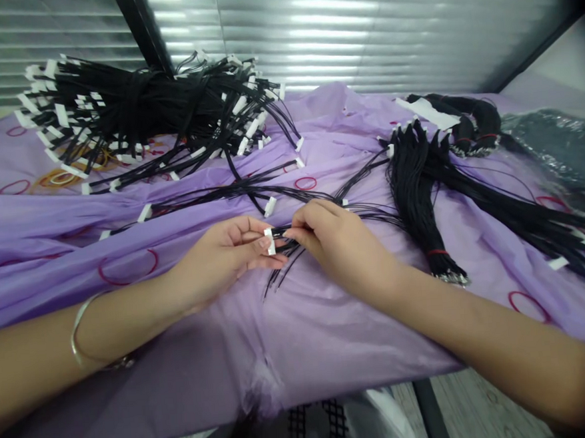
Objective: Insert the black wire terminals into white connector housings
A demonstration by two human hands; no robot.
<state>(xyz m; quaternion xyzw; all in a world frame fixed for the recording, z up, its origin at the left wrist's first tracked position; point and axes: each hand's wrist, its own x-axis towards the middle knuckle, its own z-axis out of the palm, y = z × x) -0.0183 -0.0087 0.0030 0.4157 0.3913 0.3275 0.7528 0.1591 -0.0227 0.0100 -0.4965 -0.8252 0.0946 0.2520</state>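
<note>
My left hand [227,253] pinches a small white connector [270,241] between thumb and fingers at the middle of the purple cloth [261,341]. My right hand [331,239] is closed on the thin black wires [287,249] that run into that connector. Loose wire ends fan out below the two hands. A thin bangle [83,334] sits on my left wrist.
A big heap of black wire harnesses with white connectors [149,112] lies at the back left. Bound black wire bundles [417,183] lie at the right, more behind them [466,123]. Red rubber bands [125,267] dot the cloth. The table edge runs along the front.
</note>
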